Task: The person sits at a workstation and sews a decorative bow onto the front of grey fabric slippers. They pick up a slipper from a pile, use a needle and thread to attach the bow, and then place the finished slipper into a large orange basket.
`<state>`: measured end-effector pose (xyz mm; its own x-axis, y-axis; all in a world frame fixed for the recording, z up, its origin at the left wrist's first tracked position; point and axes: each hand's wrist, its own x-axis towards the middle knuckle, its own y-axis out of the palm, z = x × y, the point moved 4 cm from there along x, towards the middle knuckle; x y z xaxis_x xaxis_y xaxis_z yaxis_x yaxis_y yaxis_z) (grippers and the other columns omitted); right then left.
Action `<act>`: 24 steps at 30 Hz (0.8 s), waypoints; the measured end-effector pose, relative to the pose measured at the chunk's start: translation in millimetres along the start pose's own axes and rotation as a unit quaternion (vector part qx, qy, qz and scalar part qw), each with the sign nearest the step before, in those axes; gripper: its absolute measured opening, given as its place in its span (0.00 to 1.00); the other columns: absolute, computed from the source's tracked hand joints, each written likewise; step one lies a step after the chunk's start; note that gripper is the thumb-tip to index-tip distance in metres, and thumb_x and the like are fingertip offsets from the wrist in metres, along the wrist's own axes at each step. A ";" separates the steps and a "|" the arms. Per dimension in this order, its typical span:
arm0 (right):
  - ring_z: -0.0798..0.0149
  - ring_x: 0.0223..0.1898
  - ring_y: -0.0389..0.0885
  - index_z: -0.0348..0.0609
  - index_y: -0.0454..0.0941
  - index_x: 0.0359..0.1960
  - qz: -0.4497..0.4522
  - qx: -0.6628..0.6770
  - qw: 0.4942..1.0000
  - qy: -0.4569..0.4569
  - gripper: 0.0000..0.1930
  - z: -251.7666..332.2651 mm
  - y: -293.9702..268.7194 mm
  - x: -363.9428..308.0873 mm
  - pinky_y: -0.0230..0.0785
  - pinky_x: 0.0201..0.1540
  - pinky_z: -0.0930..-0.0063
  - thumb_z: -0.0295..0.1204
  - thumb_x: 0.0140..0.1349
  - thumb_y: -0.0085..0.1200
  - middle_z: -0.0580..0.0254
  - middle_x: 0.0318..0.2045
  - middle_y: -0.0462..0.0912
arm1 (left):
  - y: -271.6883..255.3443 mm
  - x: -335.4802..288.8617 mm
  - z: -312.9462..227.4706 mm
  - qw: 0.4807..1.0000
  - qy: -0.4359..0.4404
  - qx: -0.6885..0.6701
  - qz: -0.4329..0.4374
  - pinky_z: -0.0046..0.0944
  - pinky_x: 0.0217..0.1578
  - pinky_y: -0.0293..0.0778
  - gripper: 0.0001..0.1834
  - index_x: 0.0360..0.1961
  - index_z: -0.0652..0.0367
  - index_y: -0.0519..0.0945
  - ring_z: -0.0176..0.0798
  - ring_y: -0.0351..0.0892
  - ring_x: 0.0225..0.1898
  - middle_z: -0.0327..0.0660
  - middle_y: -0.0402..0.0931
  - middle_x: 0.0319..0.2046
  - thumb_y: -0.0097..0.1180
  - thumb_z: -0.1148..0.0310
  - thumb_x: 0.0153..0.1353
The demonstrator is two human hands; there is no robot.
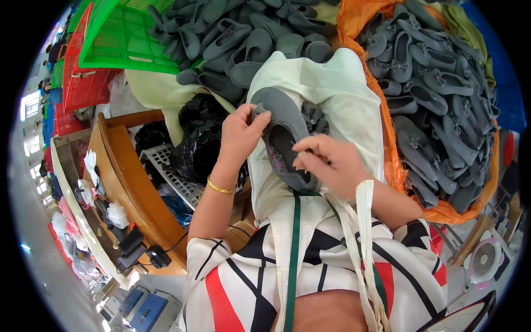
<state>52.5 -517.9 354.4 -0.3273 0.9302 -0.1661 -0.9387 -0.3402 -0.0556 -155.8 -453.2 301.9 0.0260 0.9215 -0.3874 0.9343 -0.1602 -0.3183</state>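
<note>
A grey slip-on shoe (281,108) with a patterned inner lining rests over my lap, toe pointing away from me. My left hand (242,131) pinches the edge of its toe between thumb and fingers. Over the shoe's opening, my right hand (333,165) is closed, thumb against fingertips; whatever it pinches is too small to make out. Several small grey bows (315,119) lie on the pale apron (348,83) just right of the shoe, partly hidden behind it.
Ahead is a heap of grey shoes (257,47). An orange sack (391,160) full of similar shoes, some with bows, stands at right. Green (124,41) and red crates (83,83) are at far left. A wooden drawer (130,182) and black plastic bag (202,130) sit nearer; a fan (485,260) is lower right.
</note>
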 end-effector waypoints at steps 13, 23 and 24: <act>0.75 0.19 0.74 0.36 0.76 0.37 0.056 -0.011 0.992 0.110 0.06 -42.9 18.6 61.3 0.67 0.25 0.77 0.26 0.64 0.50 0.66 0.19 0.77 | 2.3 -3.2 7.2 0.995 -0.021 -0.091 -0.023 0.25 0.22 0.67 0.09 0.31 0.65 0.80 0.22 0.72 0.20 0.32 0.77 0.20 0.62 0.69 0.60; 0.74 0.19 0.74 0.34 0.76 0.38 0.059 -0.020 0.992 0.110 0.07 -41.5 18.8 62.7 0.67 0.25 0.76 0.26 0.63 0.51 0.64 0.20 0.78 | 3.0 -6.0 5.7 0.994 -0.014 -0.104 -0.030 0.25 0.22 0.67 0.09 0.32 0.65 0.80 0.22 0.70 0.20 0.31 0.76 0.19 0.62 0.68 0.61; 0.74 0.19 0.74 0.34 0.76 0.38 0.060 -0.024 0.992 0.110 0.07 -41.4 19.0 63.0 0.67 0.25 0.76 0.26 0.63 0.51 0.64 0.20 0.78 | 3.0 -6.4 6.7 0.994 -0.014 -0.104 -0.033 0.25 0.22 0.66 0.09 0.32 0.65 0.80 0.22 0.70 0.20 0.31 0.76 0.20 0.62 0.68 0.61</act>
<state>18.5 -471.5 302.1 -0.3998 0.8318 -0.3852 -0.8867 -0.4575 -0.0676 -155.5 -461.9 297.6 -0.0443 0.9167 -0.3972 0.9869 -0.0216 -0.1598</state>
